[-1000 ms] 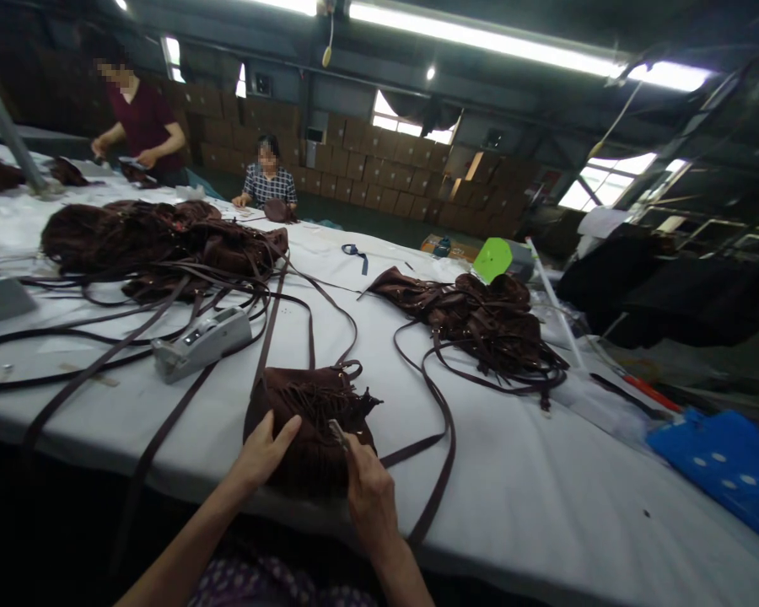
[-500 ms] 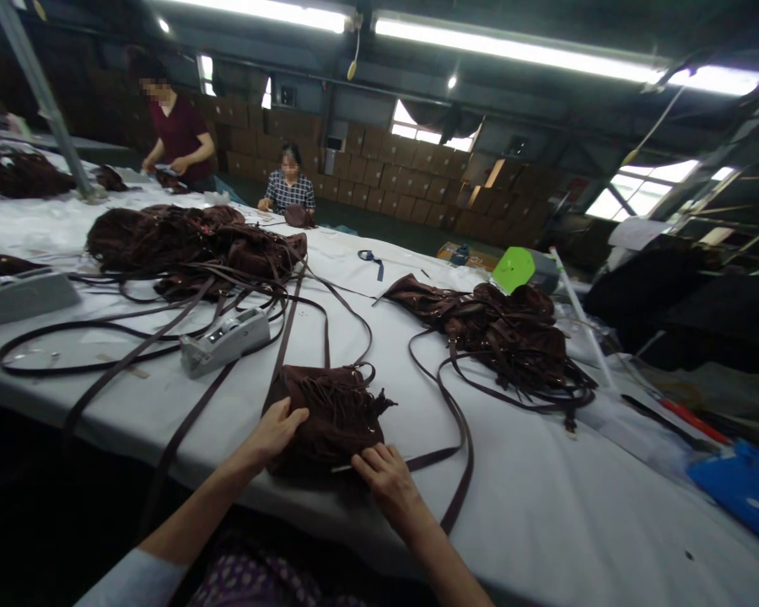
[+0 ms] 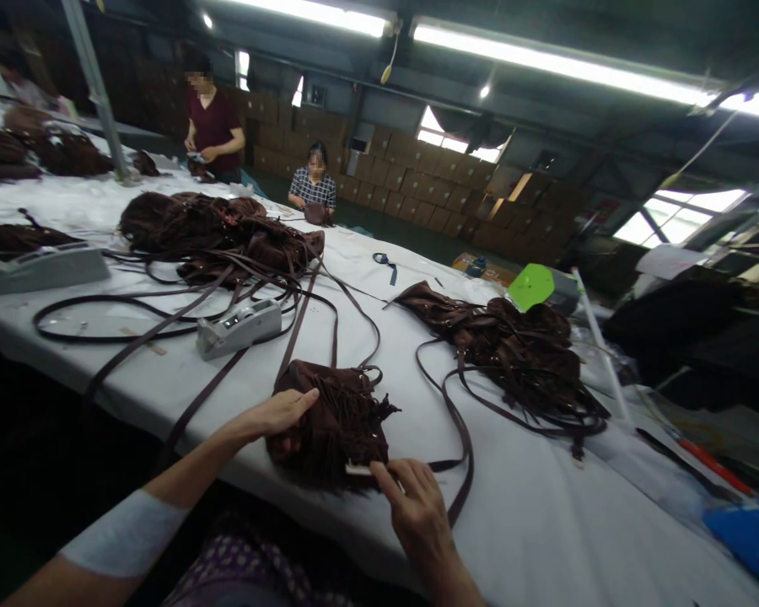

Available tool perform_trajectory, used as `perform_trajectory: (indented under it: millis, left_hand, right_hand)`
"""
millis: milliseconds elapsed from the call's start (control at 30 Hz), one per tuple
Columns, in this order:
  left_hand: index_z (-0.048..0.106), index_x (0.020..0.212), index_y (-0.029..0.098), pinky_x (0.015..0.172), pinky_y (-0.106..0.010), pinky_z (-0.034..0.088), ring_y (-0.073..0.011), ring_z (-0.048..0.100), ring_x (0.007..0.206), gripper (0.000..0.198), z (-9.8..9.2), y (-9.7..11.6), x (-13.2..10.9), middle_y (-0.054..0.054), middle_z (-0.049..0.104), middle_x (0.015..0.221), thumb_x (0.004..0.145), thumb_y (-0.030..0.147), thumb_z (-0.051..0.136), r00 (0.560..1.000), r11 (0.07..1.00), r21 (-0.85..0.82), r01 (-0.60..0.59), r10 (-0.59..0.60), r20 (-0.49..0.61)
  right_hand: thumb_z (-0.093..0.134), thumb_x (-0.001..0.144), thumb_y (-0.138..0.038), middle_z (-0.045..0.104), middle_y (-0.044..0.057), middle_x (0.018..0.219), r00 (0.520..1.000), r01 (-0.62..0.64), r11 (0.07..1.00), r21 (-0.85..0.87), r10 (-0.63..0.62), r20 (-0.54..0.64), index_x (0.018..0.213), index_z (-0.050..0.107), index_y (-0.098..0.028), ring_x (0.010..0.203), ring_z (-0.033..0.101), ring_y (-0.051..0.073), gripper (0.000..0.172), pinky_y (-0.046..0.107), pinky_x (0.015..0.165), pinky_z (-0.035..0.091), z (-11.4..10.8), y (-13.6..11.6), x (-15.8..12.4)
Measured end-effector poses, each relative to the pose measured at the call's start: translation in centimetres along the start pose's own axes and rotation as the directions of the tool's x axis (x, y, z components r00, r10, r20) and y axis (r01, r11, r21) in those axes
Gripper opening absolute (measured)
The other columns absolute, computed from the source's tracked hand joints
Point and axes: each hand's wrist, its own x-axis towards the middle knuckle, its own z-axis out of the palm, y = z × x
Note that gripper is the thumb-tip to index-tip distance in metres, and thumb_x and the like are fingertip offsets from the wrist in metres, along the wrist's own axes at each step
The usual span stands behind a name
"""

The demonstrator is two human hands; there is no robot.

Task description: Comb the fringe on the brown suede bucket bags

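Observation:
A dark brown fringed suede bag (image 3: 335, 417) lies on the white table (image 3: 531, 514) right in front of me, its long strap (image 3: 459, 438) looping off to the right. My left hand (image 3: 277, 415) rests on the bag's left side, fingers curled over its edge. My right hand (image 3: 414, 499) pinches a small pale tool (image 3: 357, 469) against the bag's lower fringe.
A grey tape dispenser (image 3: 239, 327) sits left of the bag among long brown straps. Piles of the same brown bags lie at the left (image 3: 215, 232) and right (image 3: 512, 341). Two other people (image 3: 212, 126) work at the far end. A green object (image 3: 530, 287) and a blue sheet (image 3: 750, 535) lie right.
The camera view has shifted left. My right hand moved from above the bag down to its lower fringe with the small tool; my left hand slid up onto the bag's left edge.

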Motion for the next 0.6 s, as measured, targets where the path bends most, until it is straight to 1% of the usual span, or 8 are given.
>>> perform_trajectory:
  millis: [67,133,200,267,367,500,567,600]
  left_hand:
    - [0.058,0.056,0.016,0.036,-0.025,0.039,-0.0178,0.053,0.036,0.061,-0.4,0.4,-0.8,-0.005,0.056,0.041,0.070,0.073,0.045,0.999,0.998,0.056,-0.022,0.020,0.040]
    - [0.060,0.066,0.015,0.037,-0.024,0.038,-0.0183,0.055,0.039,0.061,-0.9,0.3,-1.6,-0.003,0.056,0.044,0.070,0.074,0.045,0.999,0.999,0.028,-0.035,0.035,0.020]
    - [0.060,0.080,0.015,0.038,-0.023,0.037,-0.0180,0.056,0.041,0.063,-1.3,-0.4,-2.5,-0.001,0.056,0.046,0.070,0.074,0.045,1.000,0.999,-0.040,-0.006,0.005,-0.030]
    - [0.058,0.094,0.015,0.042,-0.023,0.040,-0.0179,0.059,0.045,0.066,-1.7,-1.5,-3.4,-0.001,0.059,0.054,0.070,0.074,0.044,0.997,0.992,-0.123,0.028,-0.036,-0.062]
    - [0.053,0.102,0.015,0.050,-0.026,0.045,-0.0181,0.062,0.053,0.067,-2.0,-3.4,-4.2,-0.004,0.064,0.069,0.071,0.074,0.044,0.995,0.979,-0.197,0.057,-0.072,-0.067]
    - [0.055,0.098,0.015,0.055,-0.028,0.047,-0.0189,0.064,0.059,0.066,-2.4,-5.5,-4.1,-0.008,0.065,0.079,0.071,0.074,0.044,0.990,0.977,-0.183,0.111,-0.126,-0.069]
    - [0.057,0.095,0.014,0.057,-0.028,0.046,-0.0196,0.063,0.064,0.063,-2.4,-5.9,-3.5,-0.008,0.065,0.078,0.072,0.072,0.043,0.991,0.986,-0.145,0.083,-0.097,-0.093]
    - [0.058,0.091,0.014,0.057,-0.028,0.046,-0.0197,0.062,0.065,0.061,-2.2,-5.9,-3.0,-0.008,0.065,0.076,0.074,0.070,0.042,0.992,0.995,-0.089,0.040,-0.050,-0.112]
  right_hand:
    - [0.042,0.092,-0.014,0.057,0.007,0.089,0.998,0.063,0.998,0.030,-0.064,0.007,0.114,0.058,-0.019,0.083,0.050,0.018,0.027,0.034,0.077,0.040,-0.1,-2.2,3.9]
    - [0.045,0.092,-0.018,0.056,0.006,0.089,0.991,0.123,0.992,0.033,-0.125,0.040,0.114,0.056,-0.020,0.082,0.049,0.018,0.025,0.034,0.076,0.039,0.2,-4.0,7.3]
    - [0.046,0.091,-0.018,0.056,0.005,0.089,0.980,0.167,0.986,0.024,-0.169,0.101,0.112,0.055,-0.019,0.081,0.048,0.018,0.023,0.034,0.076,0.038,1.0,-5.0,9.7]
    - [0.050,0.089,-0.016,0.055,0.005,0.090,0.969,0.185,0.983,0.004,-0.183,0.164,0.108,0.055,-0.019,0.080,0.048,0.018,0.020,0.033,0.075,0.037,1.9,-5.4,10.8]
    - [0.052,0.087,-0.015,0.054,0.004,0.088,0.959,0.196,0.981,-0.017,-0.188,0.210,0.101,0.055,-0.019,0.079,0.047,0.018,0.015,0.033,0.073,0.036,3.0,-4.9,10.4]
    - [0.051,0.088,-0.016,0.054,0.004,0.085,0.955,0.205,0.978,-0.034,-0.192,0.227,0.102,0.055,-0.018,0.079,0.046,0.019,0.015,0.033,0.074,0.035,3.5,-3.5,7.8]
    - [0.051,0.088,-0.016,0.054,0.004,0.085,0.955,0.194,0.980,-0.043,-0.179,0.237,0.104,0.055,-0.018,0.078,0.045,0.019,0.016,0.034,0.074,0.034,3.9,-3.1,6.5]
    - [0.051,0.088,-0.015,0.054,0.004,0.086,0.955,0.186,0.981,-0.046,-0.170,0.241,0.105,0.055,-0.018,0.078,0.045,0.019,0.017,0.034,0.073,0.034,4.1,-3.0,6.0]
